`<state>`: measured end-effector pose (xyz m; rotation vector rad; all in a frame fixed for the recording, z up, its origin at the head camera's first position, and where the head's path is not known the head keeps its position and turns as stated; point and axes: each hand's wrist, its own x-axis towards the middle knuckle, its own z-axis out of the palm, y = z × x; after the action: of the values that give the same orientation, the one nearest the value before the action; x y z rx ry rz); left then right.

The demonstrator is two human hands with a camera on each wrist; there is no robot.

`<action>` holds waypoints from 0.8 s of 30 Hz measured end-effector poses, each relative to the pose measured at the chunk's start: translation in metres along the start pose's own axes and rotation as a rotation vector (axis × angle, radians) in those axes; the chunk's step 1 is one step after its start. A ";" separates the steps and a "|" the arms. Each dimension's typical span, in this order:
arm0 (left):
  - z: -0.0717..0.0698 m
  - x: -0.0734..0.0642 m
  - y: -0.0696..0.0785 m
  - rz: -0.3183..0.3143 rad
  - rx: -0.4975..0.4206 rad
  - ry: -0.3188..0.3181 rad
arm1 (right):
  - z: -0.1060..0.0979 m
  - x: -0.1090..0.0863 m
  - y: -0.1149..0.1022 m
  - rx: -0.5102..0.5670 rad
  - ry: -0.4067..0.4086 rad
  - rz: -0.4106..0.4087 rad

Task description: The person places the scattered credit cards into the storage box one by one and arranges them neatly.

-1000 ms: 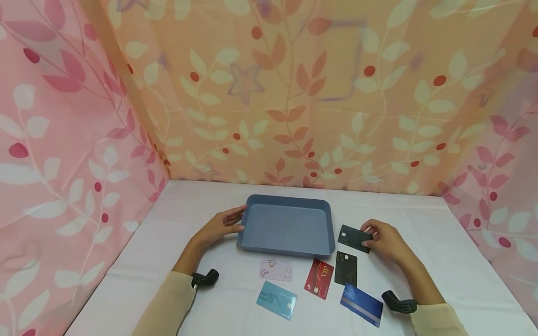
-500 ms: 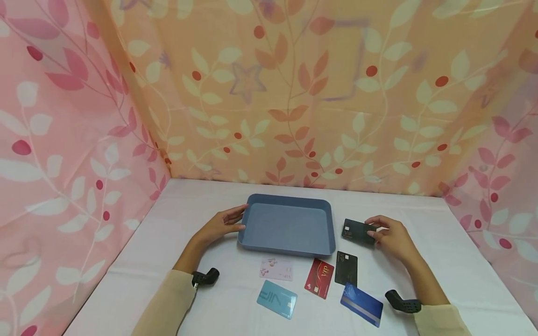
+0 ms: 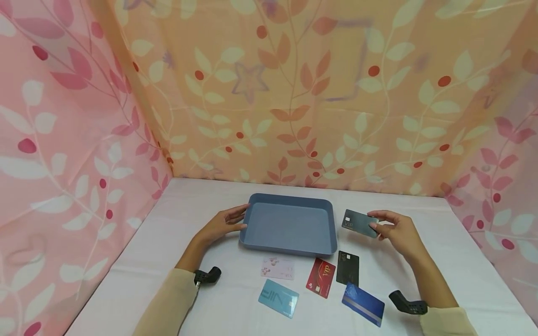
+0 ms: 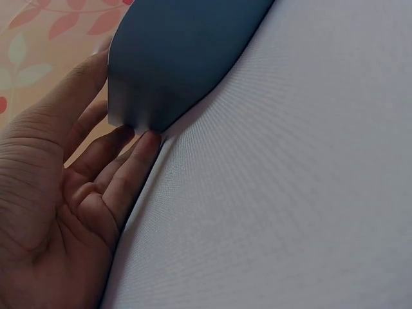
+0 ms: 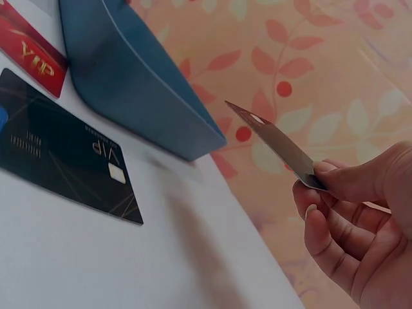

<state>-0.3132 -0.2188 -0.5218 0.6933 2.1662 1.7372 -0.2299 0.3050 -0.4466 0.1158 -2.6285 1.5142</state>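
My right hand (image 3: 397, 231) pinches a dark grey VIP card (image 3: 356, 222) at its right end, thumb on one face and fingers behind. The right wrist view shows this card (image 5: 277, 145) tilted and raised above the table, beside the tray's wall. My left hand (image 3: 222, 224) touches the left side of a shallow blue-grey tray (image 3: 287, 250), fingers apart and relaxed. In the left wrist view, fingertips (image 4: 151, 140) rest against the tray's outer wall (image 4: 177, 58) low down. Nothing lies inside the tray.
In front of the tray lie a pink flowered card (image 3: 277, 268), a light blue card (image 3: 279, 297), a red VIP card (image 3: 321, 278), a black VIP card (image 3: 348, 268) and a blue striped card (image 3: 363, 304). A floral curtain (image 3: 252, 116) stands behind the white table (image 3: 201, 191).
My right hand has lifted the dark grey VIP card off the table and moved up and slightly right with it. The left hand stays at the tray.
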 end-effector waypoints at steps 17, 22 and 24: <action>-0.001 0.001 0.000 0.007 0.007 -0.005 | 0.015 -0.008 -0.036 0.013 -0.034 -0.024; -0.001 0.001 0.000 0.000 0.008 -0.001 | 0.021 -0.008 -0.041 0.003 -0.042 -0.032; 0.000 0.000 0.000 -0.005 0.003 -0.002 | 0.023 -0.007 -0.043 -0.014 -0.051 -0.030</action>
<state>-0.3131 -0.2186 -0.5215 0.6898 2.1680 1.7296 -0.2189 0.2631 -0.4221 0.1941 -2.6641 1.5027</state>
